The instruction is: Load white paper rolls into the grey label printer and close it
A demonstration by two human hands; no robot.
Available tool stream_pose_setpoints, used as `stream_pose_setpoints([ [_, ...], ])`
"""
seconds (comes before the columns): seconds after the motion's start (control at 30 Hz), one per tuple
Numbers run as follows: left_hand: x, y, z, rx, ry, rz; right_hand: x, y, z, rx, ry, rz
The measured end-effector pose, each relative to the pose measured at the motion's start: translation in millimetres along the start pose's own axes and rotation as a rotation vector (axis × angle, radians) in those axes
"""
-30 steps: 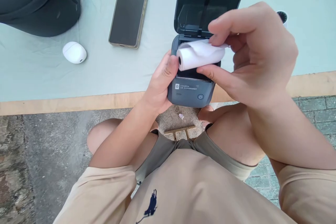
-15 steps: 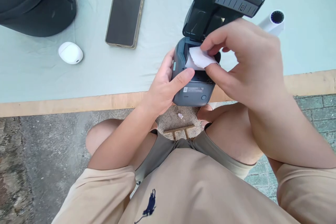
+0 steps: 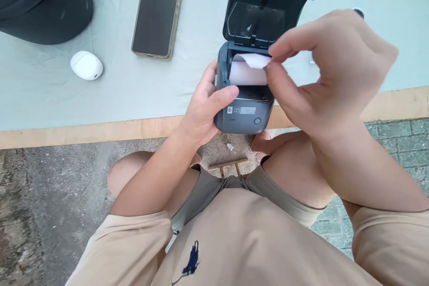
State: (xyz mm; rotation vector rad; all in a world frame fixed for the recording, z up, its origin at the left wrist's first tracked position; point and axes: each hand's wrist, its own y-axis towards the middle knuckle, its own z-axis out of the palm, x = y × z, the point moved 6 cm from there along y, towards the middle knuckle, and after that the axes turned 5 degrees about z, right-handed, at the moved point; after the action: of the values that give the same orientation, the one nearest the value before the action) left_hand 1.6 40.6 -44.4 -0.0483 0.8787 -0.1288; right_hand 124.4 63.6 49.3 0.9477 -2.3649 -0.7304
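Observation:
A dark grey portable label printer is held over the table's front edge, its black lid swung up and back. My left hand grips its left side, the thumb lying across the rim of the paper bay. Inside the bay sits a white paper roll. My right hand pinches the loose, ragged end of that paper between thumb and forefinger, at the bay's right side.
On the pale green cloth lie a smartphone and a white oval case. A black zipped bag stands at the back left. Behind my right hand, a white object is mostly hidden. The table's wooden edge runs above my knees.
My right hand has drawn the paper end to the right, and more of the roll shows. The printer has shifted slightly left and its lid now leans further back.

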Motion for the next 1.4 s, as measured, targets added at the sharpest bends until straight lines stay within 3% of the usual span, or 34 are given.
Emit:
stream_pose_setpoints([
  [0.17,-1,-2,0.3,-0.033,0.086,0.006,-14,-2,17,0.305,-0.085,0.046],
  [0.47,1,-4,3.5,-0.081,0.185,0.039,-7,-3,15,0.436,-0.283,0.125],
  [0.63,0,-4,3.7,-0.042,0.193,0.011,-4,-5,14,0.424,-0.346,0.04],
  [0.8,2,-3,1.1,0.087,0.192,-0.06,-8,-6,15,0.415,-0.347,0.032],
  [1.23,0,-4,2.2,0.064,0.131,-0.048,-6,-1,3,0.395,-0.091,0.048],
  [1.4,2,-2,2.4,0.004,0.089,-0.048,-13,-1,-3,0.393,-0.123,0.148],
])
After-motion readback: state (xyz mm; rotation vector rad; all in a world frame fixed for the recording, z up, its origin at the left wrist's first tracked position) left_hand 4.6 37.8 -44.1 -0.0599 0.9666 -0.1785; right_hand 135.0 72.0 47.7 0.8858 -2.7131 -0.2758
